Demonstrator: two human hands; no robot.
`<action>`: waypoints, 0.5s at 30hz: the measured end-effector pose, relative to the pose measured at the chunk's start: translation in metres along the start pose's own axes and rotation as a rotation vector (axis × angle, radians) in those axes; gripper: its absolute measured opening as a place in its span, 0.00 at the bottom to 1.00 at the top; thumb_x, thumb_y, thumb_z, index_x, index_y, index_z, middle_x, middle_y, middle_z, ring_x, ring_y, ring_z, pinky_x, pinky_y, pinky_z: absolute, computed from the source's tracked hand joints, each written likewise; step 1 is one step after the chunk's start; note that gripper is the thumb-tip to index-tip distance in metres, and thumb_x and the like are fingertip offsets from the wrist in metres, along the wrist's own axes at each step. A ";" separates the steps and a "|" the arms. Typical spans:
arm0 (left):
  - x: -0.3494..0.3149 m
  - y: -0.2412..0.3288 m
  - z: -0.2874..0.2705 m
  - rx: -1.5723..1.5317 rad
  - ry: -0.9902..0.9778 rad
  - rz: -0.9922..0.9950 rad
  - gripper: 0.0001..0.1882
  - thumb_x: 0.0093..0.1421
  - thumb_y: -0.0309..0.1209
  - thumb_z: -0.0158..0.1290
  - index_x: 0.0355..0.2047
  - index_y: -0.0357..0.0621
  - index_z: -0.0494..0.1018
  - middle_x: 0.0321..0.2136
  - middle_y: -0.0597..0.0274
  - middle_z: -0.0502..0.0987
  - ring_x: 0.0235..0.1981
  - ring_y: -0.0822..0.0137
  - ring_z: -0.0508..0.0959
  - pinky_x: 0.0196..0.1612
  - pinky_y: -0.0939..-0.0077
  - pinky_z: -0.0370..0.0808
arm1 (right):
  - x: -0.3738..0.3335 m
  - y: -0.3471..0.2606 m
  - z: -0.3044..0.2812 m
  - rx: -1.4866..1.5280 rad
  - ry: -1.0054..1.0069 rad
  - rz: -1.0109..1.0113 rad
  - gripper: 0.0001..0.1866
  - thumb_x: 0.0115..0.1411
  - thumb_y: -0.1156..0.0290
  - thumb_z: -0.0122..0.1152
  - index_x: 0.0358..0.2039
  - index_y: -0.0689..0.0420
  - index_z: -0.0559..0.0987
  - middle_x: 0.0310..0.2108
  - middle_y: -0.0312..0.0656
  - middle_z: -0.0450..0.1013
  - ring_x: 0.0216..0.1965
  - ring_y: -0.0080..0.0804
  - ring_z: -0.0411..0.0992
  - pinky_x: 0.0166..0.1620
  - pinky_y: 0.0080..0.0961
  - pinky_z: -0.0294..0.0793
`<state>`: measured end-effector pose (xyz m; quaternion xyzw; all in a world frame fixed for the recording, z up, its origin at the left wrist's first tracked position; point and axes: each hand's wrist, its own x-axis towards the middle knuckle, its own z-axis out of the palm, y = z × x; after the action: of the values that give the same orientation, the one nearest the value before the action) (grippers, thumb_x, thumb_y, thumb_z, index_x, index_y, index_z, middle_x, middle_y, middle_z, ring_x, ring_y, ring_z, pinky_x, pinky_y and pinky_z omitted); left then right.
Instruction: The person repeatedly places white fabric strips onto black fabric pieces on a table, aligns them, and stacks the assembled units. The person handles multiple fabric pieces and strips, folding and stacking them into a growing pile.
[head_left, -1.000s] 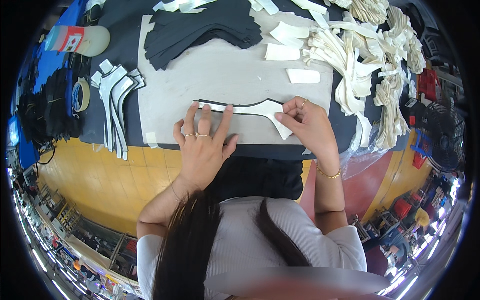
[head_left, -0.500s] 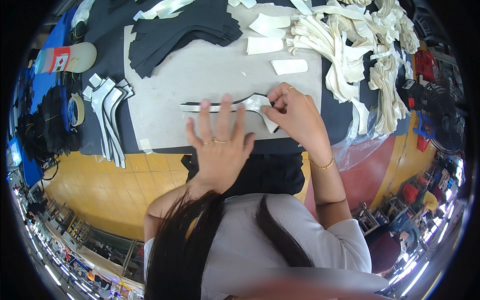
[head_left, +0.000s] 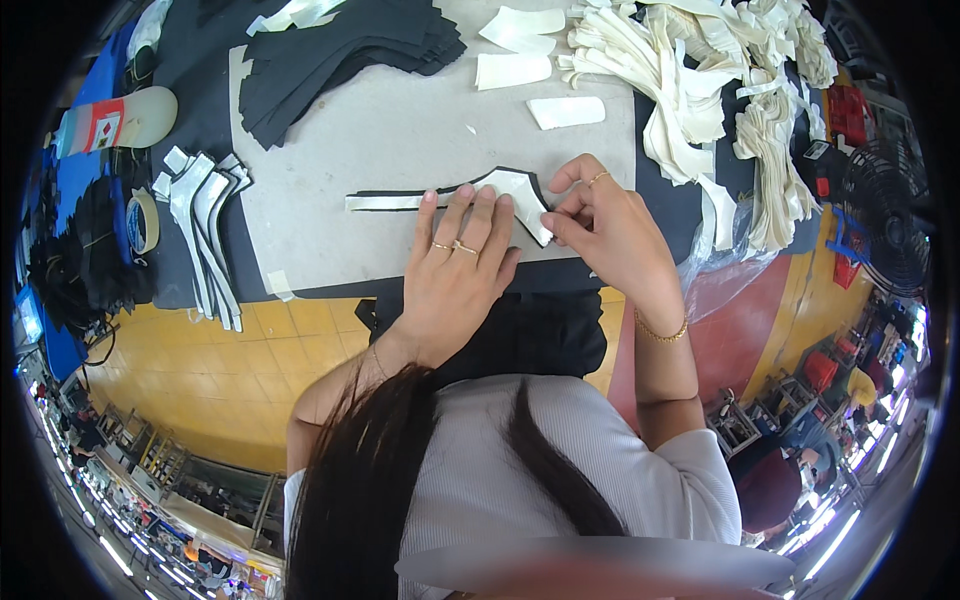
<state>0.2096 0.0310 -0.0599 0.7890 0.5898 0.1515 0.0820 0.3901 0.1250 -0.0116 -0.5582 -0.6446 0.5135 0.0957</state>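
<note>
A long curved strip of white lining laid on black fabric (head_left: 516,184) lies on the grey board (head_left: 330,240), its broad end to the right. A dark margin shows round the white layer. My left hand (head_left: 448,265) rests flat across the middle of this fabric piece, fingers stretched out and covering part of it. At the broad end my right hand (head_left: 612,225) has thumb and fingertips pinched together on the right edge of the piece.
Black cut fabric pieces (head_left: 340,60) lie at the far left of the board. White strips (head_left: 660,90) are heaped at the far right. Finished-looking black-and-white strips (head_left: 203,225), a tape roll (head_left: 143,220) and a bottle (head_left: 125,120) sit at left. A fan (head_left: 890,225) stands at right.
My left hand has come down onto the fabric piece and shifted slightly right. My right hand stays at the broad end, now at its right edge. The whole view has shifted a little.
</note>
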 end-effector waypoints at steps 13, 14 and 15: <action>-0.001 0.008 0.005 0.078 -0.102 0.021 0.39 0.49 0.56 0.63 0.64 0.79 0.67 0.62 0.47 0.59 0.66 0.46 0.57 0.67 0.32 0.52 | -0.013 0.003 -0.013 -0.449 -0.040 -0.090 0.07 0.58 0.73 0.64 0.36 0.60 0.80 0.25 0.48 0.78 0.25 0.41 0.77 0.33 0.28 0.74; -0.001 0.009 0.005 0.089 -0.102 0.039 0.41 0.47 0.57 0.64 0.64 0.81 0.66 0.62 0.46 0.58 0.66 0.45 0.57 0.67 0.31 0.52 | -0.015 0.003 -0.019 -0.456 -0.032 -0.092 0.07 0.57 0.73 0.64 0.36 0.60 0.80 0.26 0.47 0.78 0.26 0.41 0.77 0.33 0.28 0.74; -0.001 0.010 0.004 0.100 -0.102 0.056 0.43 0.46 0.59 0.64 0.64 0.83 0.65 0.62 0.45 0.58 0.66 0.44 0.56 0.66 0.30 0.51 | -0.015 0.003 -0.021 -0.468 -0.023 -0.071 0.07 0.57 0.74 0.64 0.36 0.60 0.80 0.26 0.47 0.78 0.27 0.41 0.78 0.33 0.29 0.74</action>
<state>0.2196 0.0274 -0.0609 0.8149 0.5694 0.0837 0.0680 0.4122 0.1238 0.0024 -0.5363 -0.7663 0.3528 -0.0255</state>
